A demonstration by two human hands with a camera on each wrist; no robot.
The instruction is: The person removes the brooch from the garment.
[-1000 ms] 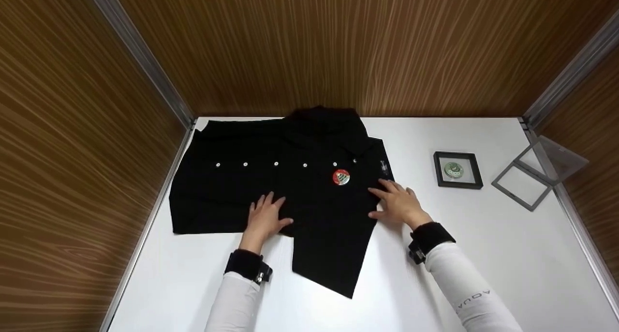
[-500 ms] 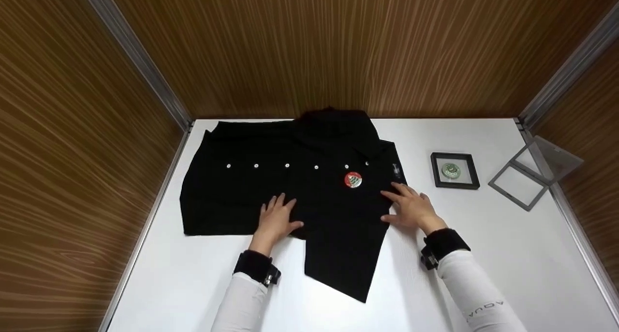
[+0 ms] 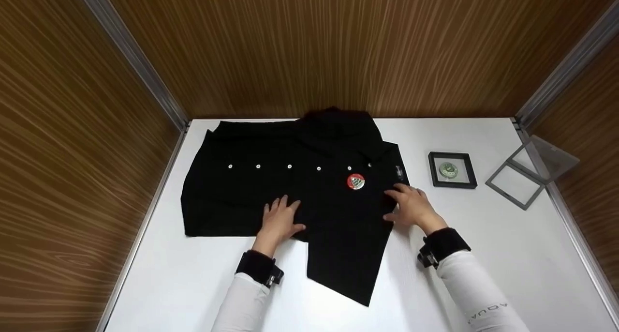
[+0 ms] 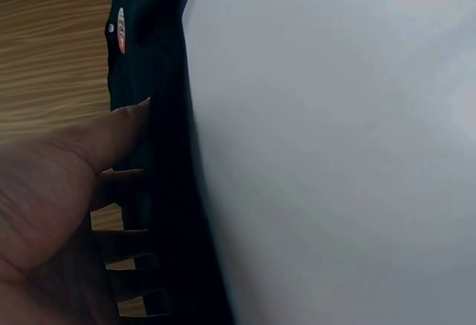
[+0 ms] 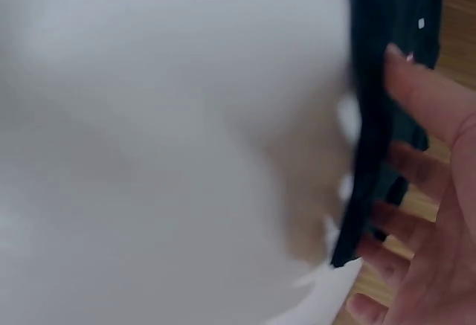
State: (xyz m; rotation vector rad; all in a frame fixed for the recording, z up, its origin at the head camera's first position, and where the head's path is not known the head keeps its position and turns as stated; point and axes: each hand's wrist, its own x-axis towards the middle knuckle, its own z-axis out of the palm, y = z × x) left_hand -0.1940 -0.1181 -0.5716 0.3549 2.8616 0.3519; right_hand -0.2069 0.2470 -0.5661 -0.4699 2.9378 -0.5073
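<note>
A black short-sleeved shirt (image 3: 251, 191) lies flat on the white table, its collar towards the back wall and one sleeve pointing to the front. White buttons run across it, and a round red and white badge (image 3: 356, 181) sits on its chest. My left hand (image 3: 279, 220) rests on the shirt's near edge with fingers spread; the left wrist view shows the thumb (image 4: 111, 133) on the dark cloth. At the shoulder, my right hand (image 3: 412, 207) touches the shirt's right edge, fingers apart. In the right wrist view those fingers (image 5: 405, 224) lie along the cloth.
To the right lies a black square frame (image 3: 452, 183) with a round green item inside. Beside it, an opened grey hinged frame (image 3: 503, 196) leans over the table's right edge. Wood-grain panels (image 3: 309, 51) enclose the back and sides of the white table (image 3: 159, 283).
The shirt has slid to the right under both hands, mostly in the first half second. Fingers keep the same spread. The frames at right shift only slightly left in view.
</note>
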